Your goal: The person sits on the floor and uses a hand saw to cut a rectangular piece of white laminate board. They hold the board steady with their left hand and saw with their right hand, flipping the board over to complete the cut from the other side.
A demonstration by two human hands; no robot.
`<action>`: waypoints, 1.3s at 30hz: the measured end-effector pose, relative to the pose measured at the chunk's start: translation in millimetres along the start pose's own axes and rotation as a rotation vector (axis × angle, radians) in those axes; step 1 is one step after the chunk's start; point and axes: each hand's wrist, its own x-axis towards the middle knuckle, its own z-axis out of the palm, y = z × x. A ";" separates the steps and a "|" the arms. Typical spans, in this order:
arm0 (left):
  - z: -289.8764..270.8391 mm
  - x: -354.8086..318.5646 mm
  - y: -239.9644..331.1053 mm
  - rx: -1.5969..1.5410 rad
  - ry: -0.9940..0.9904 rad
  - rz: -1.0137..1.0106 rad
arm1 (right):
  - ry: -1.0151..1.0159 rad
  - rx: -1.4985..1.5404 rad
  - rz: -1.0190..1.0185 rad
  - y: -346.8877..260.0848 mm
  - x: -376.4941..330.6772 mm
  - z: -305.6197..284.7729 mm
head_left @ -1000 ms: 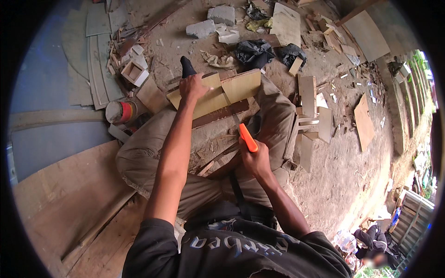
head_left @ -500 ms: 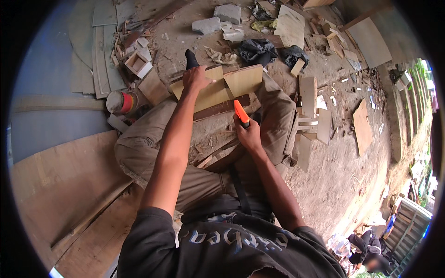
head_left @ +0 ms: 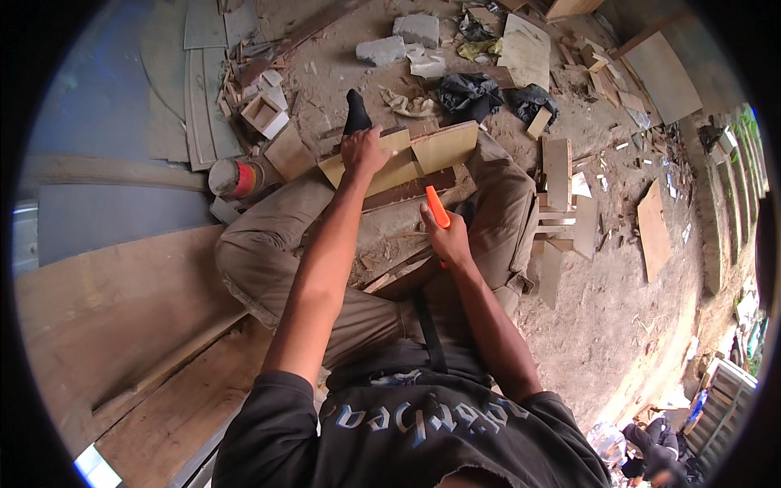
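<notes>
My left hand (head_left: pixel 364 153) is closed over the upper edge of a pale wooden board (head_left: pixel 390 175), beside my black-covered foot (head_left: pixel 355 112). A second pale board section (head_left: pixel 445 146) adjoins it on the right, with a slanting line between them. A dark brown wood strip (head_left: pixel 411 188) lies under their near edge. My right hand (head_left: pixel 447 240) is wrapped around the orange handle (head_left: pixel 438 206) of what looks like a handsaw, just nearer to me than the boards. Its blade cannot be made out.
My bent legs (head_left: pixel 268 236) flank the boards. Wood offcuts (head_left: pixel 557 175) stand right of my knee; a red-banded can (head_left: pixel 236 178) is by the left one. Black plastic bags (head_left: pixel 470 96) and concrete blocks (head_left: pixel 381 53) lie beyond. Another person (head_left: pixel 655 447) is at lower right.
The whole view has shifted, so the scene sits farther right and slightly lower. The orange handle in my right hand has changed its angle. My left hand stays on the board.
</notes>
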 end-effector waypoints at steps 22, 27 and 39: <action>3.8 11.9 -9.3 0.049 0.119 0.189 | 0.133 -0.078 -0.114 -9.2 1.2 14.7; -6.0 20.6 -9.2 0.073 0.051 0.189 | 0.088 -0.053 -0.073 -21.1 5.6 8.7; -1.8 18.7 -7.8 -0.017 0.070 0.113 | 0.064 -0.001 -0.043 -5.6 6.8 27.4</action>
